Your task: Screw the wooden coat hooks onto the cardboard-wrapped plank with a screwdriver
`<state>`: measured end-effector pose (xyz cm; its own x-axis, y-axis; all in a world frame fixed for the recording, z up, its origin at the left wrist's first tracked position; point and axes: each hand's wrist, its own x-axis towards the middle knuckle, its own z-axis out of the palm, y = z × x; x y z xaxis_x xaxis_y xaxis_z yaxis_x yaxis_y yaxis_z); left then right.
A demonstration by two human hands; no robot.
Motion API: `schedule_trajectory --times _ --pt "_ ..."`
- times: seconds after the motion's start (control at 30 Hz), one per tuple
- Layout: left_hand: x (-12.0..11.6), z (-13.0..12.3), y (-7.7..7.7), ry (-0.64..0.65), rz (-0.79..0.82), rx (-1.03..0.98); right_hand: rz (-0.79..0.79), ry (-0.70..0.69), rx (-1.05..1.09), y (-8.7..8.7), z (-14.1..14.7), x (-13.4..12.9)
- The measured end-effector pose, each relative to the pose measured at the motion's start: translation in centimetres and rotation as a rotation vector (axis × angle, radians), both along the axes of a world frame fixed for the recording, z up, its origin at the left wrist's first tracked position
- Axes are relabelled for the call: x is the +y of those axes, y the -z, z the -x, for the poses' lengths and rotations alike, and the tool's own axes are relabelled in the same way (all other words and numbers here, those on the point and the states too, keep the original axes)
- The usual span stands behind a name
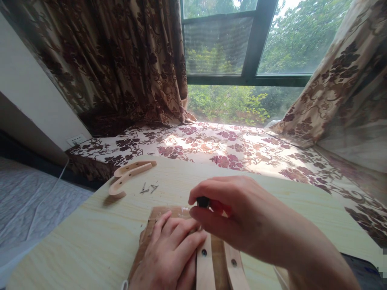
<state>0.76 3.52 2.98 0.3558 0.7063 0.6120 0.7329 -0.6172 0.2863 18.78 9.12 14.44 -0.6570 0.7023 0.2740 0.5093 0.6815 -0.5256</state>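
Note:
My right hand point(236, 209) is closed on the black handle of what looks like a screwdriver point(202, 201); its tip is hidden below. Beside it my left hand point(173, 253) lies with fingers stretched over a sheet of brown cardboard point(157, 213), fingertips against a pale wooden strip point(206, 268). A dark screw head point(204, 253) shows in that strip. Just right of it runs a second, curved wooden strip point(236, 270), also with a screw in it. The far ends of both strips are covered by my hands.
Two curved wooden pieces with holes point(130, 177) lie at the table's far left. Several loose screws point(148, 188) are near them on the pale wooden table point(90, 237). A dark phone-like object point(363, 270) sits at the right edge. Beyond stands a floral-covered window ledge point(196, 141).

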Motion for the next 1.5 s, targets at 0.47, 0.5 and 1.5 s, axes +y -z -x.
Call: schedule_trajectory --times 0.47,0.5,1.5 --pt "-0.26 0.19 -0.06 0.014 0.019 -0.004 0.000 0.038 -0.020 0.05 0.04 0.22" --pt "-0.25 0.28 -0.08 0.024 0.023 0.021 -0.012 0.057 -0.030 0.14 0.05 0.32" --pt "-0.16 0.68 -0.22 0.065 0.056 0.132 -0.073 0.150 -0.092 0.45 0.11 0.47"
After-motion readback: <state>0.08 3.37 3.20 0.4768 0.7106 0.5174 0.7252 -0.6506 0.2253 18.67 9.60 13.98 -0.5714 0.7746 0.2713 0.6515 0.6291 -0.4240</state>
